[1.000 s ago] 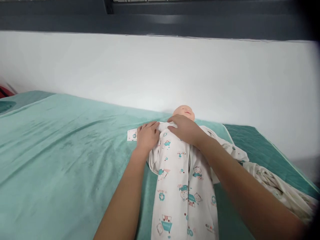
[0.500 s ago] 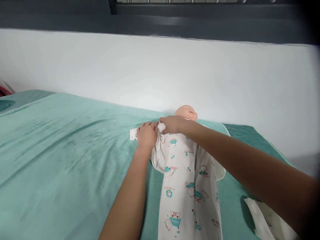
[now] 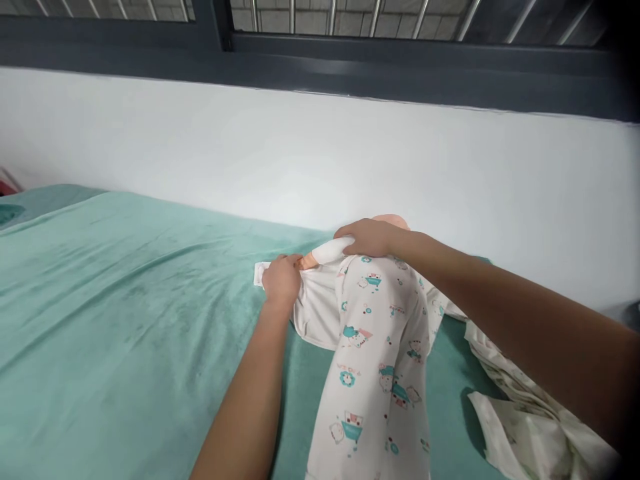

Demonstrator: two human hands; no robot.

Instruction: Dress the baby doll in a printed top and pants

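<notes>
- Doll (image 3: 391, 219) lay on teal sheet (image 3: 150, 307), head end close to white wall (image 3: 250, 147); top of head showed behind R hand, rest of face blocked.
- L hand (image 3: 283, 280): fingers curled shut over garment sleeve, right at doll's bare hand end; cuff stuck out past it on L side. Fingertips partly hidden.
- R hand (image 3: 367, 237): gripping white upper part of doll's arm (image 3: 330, 251), thumb below, fingers over top. Arm ran slantwise btwn both hands, skin-colored end at L.
- Garment (image 3: 370, 333), white, covered doll's body & ran twd camera; side flap (image 3: 317, 307) lay spread under the arm, plain inner side up.
- Print: teal carts w/ bears, ring-shaped animal faces, dots. Small lettering over one ring face & nr upper R of print, too blurry to read. Cart marks also illegible.
- Crumpled off-white cloth (image 3: 530, 420) on sheet, R side, partly behind R forearm.
- Bkgd: dark window frame (image 3: 300, 70) above wall, metal bars (image 3: 333, 17) behind.
</notes>
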